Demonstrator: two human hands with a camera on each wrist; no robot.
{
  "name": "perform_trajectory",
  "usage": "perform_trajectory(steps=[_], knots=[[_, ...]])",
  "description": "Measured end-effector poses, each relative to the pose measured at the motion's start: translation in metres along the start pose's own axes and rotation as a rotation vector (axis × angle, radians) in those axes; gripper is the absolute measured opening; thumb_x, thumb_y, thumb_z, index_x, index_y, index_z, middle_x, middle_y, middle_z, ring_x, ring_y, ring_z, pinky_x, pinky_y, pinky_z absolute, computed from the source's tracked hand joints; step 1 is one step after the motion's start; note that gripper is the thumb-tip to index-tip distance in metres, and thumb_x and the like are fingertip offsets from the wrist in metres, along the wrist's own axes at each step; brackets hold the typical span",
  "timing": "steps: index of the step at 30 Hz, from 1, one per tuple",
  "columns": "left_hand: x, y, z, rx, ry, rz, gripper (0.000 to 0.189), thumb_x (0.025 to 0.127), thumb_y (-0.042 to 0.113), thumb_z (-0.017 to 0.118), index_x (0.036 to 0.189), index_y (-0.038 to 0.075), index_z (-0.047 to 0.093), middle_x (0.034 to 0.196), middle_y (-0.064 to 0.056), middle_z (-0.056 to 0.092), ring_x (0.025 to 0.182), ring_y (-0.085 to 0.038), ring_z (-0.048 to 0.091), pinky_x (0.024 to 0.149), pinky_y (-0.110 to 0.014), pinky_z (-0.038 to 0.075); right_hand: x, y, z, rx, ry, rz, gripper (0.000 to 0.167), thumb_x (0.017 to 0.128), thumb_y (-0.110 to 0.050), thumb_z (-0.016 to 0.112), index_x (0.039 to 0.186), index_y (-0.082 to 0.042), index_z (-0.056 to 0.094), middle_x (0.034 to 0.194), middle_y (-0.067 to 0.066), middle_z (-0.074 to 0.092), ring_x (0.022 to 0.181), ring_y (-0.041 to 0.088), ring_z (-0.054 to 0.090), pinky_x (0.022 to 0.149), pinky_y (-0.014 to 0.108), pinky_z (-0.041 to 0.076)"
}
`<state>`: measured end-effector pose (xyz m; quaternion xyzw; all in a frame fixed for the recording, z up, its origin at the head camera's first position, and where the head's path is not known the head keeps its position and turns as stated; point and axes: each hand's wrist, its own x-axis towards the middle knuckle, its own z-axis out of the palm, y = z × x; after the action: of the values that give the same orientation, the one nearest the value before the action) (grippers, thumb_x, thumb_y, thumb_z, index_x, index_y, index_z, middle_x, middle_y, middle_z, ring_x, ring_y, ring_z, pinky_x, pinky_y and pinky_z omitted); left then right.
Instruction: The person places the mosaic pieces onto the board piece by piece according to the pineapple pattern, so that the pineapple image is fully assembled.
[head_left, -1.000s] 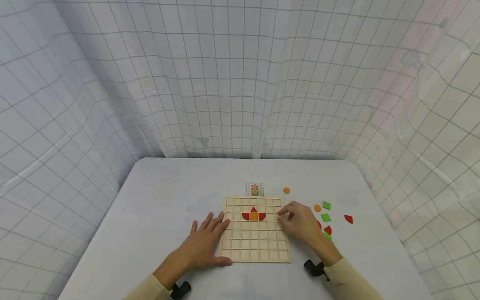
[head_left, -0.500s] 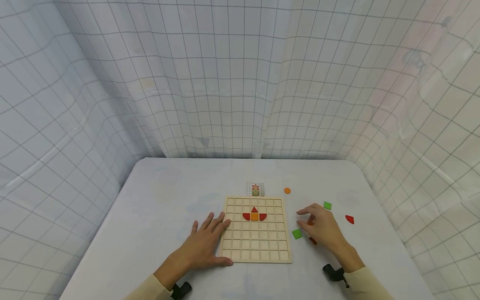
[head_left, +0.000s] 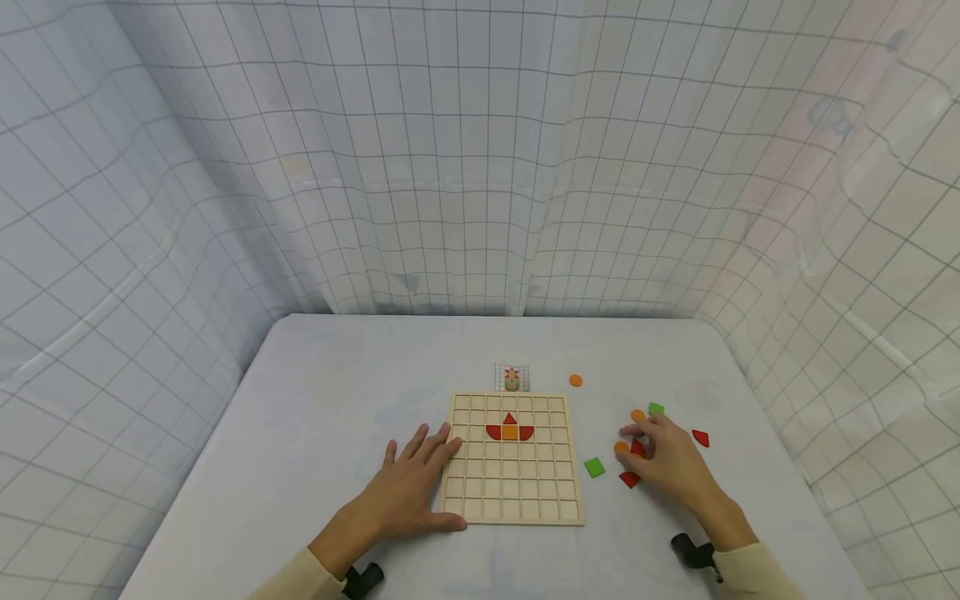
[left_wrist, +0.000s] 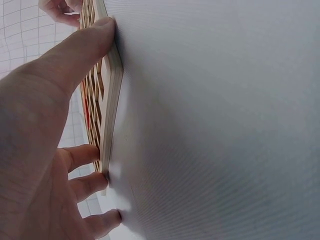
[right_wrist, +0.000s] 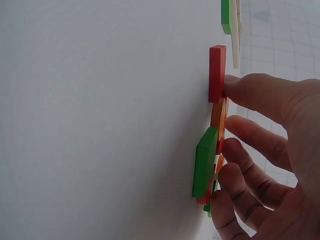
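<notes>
Red wedge (head_left: 629, 480) — beside right grip (head_left: 670, 461), on table (head_left: 337, 375)

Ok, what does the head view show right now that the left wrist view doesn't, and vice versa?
Only the head view shows the small patterned card beyond the board, and the loose pieces to the right, such as an orange disc and a green square.

Only the left wrist view shows the palm side of the left hand and the board's layered side wall up close.

Both share the board, the left hand against it, the white tabletop and the right hand, though the wrist view catches only part of that.
</notes>
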<state>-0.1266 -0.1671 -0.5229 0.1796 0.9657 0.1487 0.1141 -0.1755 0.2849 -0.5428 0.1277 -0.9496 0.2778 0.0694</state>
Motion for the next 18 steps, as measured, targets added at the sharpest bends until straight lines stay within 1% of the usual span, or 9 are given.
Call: perform_trajectory(steps=[5,11,18], knots=[[-0.0006,0.001,-0.001,-0.001,0.003,0.002,0.128,0.081,0.086,0.091,0.18,0.018,0.046,0.193,-0.011,0.036,0.179,-0.049,0.031,0.128,-0.092,0.032,-0.0013,0.0045,-0.0032,0.03,-0.028,0.008,0.028,0.089,-0.016,0.103,0.113,-0.01,0.089,0.1,0.0,0.069,0.078,0.005,0.053,0.067,0.023,0.046],[-0.0006,0.0014,-0.0009,-0.002,-0.003,0.0,0.128,0.081,0.085,0.091,0.18,0.018,0.046,0.193,-0.011,0.036,0.179,-0.049,0.031,0.129,-0.092,0.032,-0.0014,0.0079,-0.0035,0.023,-0.051,0.027,0.023,0.091,-0.017,0.101,0.111,-0.014,0.09,0.105,0.0,0.072,0.077,0.003,0.052,0.067,0.023,0.047],[-0.0004,0.0002,-0.0012,-0.006,-0.002,0.006,0.127,0.082,0.085,0.091,0.18,0.017,0.045,0.193,-0.011,0.035,0.179,-0.05,0.03,0.128,-0.093,0.031,0.0001,0.0089,-0.0025,0.014,-0.032,0.001,0.02,0.091,-0.013,0.1,0.108,-0.015,0.091,0.1,-0.001,0.069,0.076,0.004,0.05,0.066,0.023,0.046]])
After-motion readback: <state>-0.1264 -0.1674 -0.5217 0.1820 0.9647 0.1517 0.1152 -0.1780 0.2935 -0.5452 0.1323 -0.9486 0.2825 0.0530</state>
